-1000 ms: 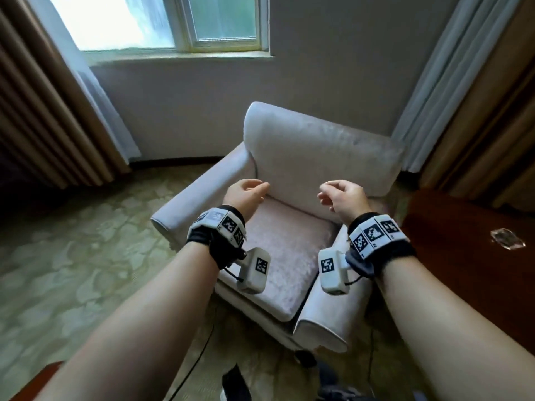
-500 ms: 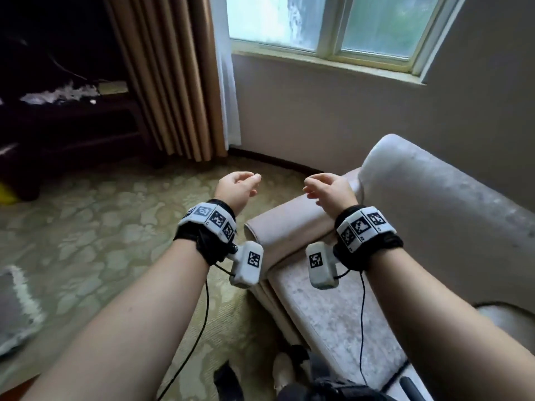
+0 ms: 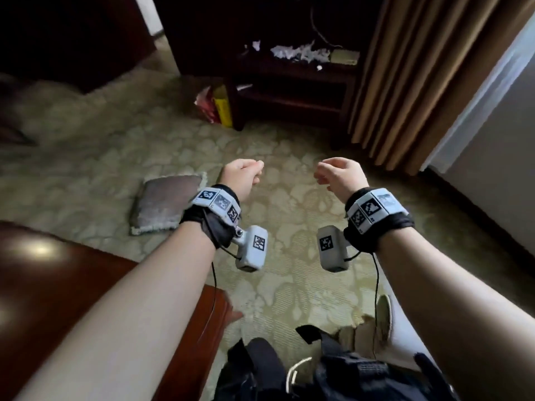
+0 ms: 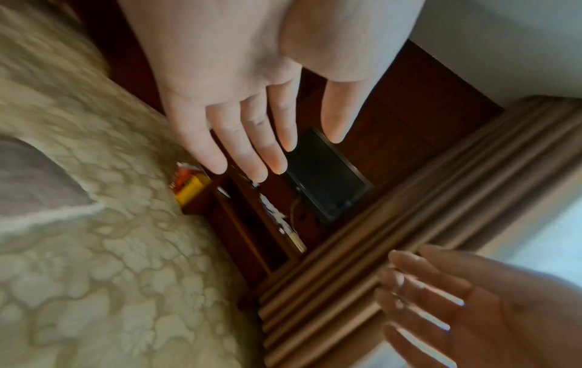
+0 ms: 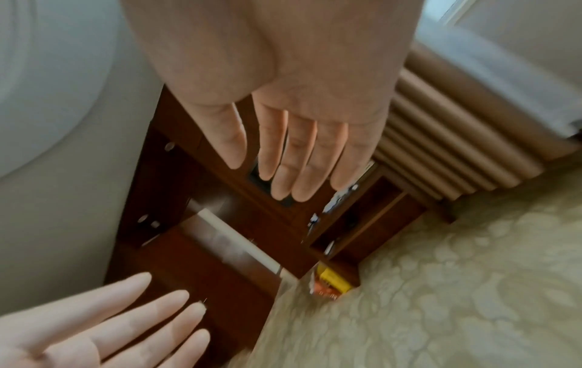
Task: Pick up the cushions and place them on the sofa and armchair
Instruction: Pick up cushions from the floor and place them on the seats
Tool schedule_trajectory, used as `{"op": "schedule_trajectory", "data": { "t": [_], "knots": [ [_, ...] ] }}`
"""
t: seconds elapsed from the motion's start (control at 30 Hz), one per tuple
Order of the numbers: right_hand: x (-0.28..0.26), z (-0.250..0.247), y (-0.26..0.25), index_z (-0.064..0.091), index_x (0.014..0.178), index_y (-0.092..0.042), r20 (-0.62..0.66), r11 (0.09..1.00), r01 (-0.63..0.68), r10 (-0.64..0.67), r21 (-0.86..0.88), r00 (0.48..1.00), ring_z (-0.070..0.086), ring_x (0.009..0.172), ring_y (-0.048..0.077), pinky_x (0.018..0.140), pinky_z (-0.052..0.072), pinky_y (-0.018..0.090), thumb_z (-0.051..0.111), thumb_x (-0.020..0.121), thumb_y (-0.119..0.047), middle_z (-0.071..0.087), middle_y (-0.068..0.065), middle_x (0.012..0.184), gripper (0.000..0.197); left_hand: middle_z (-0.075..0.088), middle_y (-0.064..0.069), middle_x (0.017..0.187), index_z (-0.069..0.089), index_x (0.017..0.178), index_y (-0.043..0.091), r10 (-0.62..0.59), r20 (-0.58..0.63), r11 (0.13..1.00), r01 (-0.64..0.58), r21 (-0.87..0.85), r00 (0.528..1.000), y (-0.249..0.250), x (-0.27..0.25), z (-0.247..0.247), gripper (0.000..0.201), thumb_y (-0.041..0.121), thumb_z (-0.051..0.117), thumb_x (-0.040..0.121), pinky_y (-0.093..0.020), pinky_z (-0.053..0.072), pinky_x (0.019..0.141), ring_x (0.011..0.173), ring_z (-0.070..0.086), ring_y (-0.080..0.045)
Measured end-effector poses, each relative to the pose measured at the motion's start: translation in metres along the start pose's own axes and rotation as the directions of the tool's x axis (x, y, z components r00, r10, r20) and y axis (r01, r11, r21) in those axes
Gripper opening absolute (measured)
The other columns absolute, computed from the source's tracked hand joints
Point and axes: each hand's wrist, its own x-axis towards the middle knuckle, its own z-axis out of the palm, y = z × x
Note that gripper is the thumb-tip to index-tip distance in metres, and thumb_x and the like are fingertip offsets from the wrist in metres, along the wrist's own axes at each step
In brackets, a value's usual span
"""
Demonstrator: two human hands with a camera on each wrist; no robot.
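Observation:
A grey-mauve square cushion (image 3: 163, 202) with a pale fringe lies flat on the patterned carpet, just left of my left wrist; its corner (image 4: 34, 189) also shows in the left wrist view. My left hand (image 3: 244, 175) hovers in the air to the right of the cushion and holds nothing, with its fingers (image 4: 249, 147) relaxed and nearly straight. My right hand (image 3: 337, 175) floats beside it at the same height, fingers (image 5: 293, 159) loose and empty. Neither hand touches the cushion. No sofa or armchair is fully in view.
A dark wooden shelf unit (image 3: 289, 91) with papers on it stands ahead, and a yellow and red bag (image 3: 215, 107) leans at its foot. Brown curtains (image 3: 411, 82) hang at the right. A glossy wooden table (image 3: 58, 285) fills the lower left. Pale upholstery (image 3: 411, 337) edges the lower right.
The view has swung left, away from the armchair and window, toward the shelf unit and the cushion on the carpet. Both hands stay raised and empty.

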Motion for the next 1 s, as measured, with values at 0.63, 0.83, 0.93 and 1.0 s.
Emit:
{"op": "schedule_trajectory", "data": {
  "t": [0.63, 0.83, 0.93, 1.0],
  "knots": [
    [0.278, 0.319, -0.129, 0.065, 0.081, -0.018, 0.527, 0.961, 0.195, -0.064, -0.197, 0.847, 0.062, 0.079, 0.016, 0.068, 0.046, 0.025, 0.058, 0.092, -0.017, 0.070, 0.008, 0.089, 0.014, 0.075, -0.004, 0.127, 0.073, 0.111, 0.021, -0.209, -0.400, 0.971, 0.141, -0.194, 0.892, 0.009, 0.263, -0.210, 0.017, 0.033, 0.070, 0.099, -0.043, 0.051, 0.115, 0.124, 0.069, -0.027],
    [0.362, 0.395, -0.159, 0.066, 0.078, -0.020, 0.606, 0.954, 0.224, -0.059, -0.201, 0.793, 0.064, 0.086, 0.020, 0.080, 0.051, 0.036, 0.060, 0.090, -0.020, 0.073, 0.012, 0.095, 0.014, 0.077, 0.003, 0.111, 0.066, 0.083, 0.031, -0.271, -0.473, 0.957, 0.179, -0.230, 0.838, 0.023, 0.350, -0.254, 0.020, 0.049, 0.073, 0.080, -0.047, 0.053, 0.113, 0.119, 0.073, -0.028],
    [0.411, 0.434, -0.171, 0.065, 0.075, -0.021, 0.642, 0.952, 0.235, -0.056, -0.197, 0.764, 0.065, 0.089, 0.022, 0.088, 0.052, 0.040, 0.060, 0.090, -0.019, 0.073, 0.013, 0.097, 0.016, 0.072, -0.001, 0.108, 0.063, 0.087, 0.029, -0.285, -0.517, 0.949, 0.163, -0.268, 0.807, 0.030, 0.400, -0.272, 0.015, 0.030, 0.069, 0.101, -0.043, 0.053, 0.113, 0.118, 0.072, -0.029],
    [0.445, 0.461, -0.184, 0.067, 0.082, -0.018, 0.677, 0.953, 0.236, -0.048, -0.189, 0.735, 0.065, 0.089, 0.019, 0.087, 0.052, 0.035, 0.060, 0.091, -0.019, 0.073, 0.009, 0.096, 0.012, 0.071, -0.002, 0.109, 0.062, 0.089, 0.027, -0.311, -0.535, 0.941, 0.173, -0.292, 0.785, 0.037, 0.434, -0.285, 0.014, 0.027, 0.066, 0.103, -0.039, 0.052, 0.110, 0.109, 0.071, -0.026]
  ]
}}
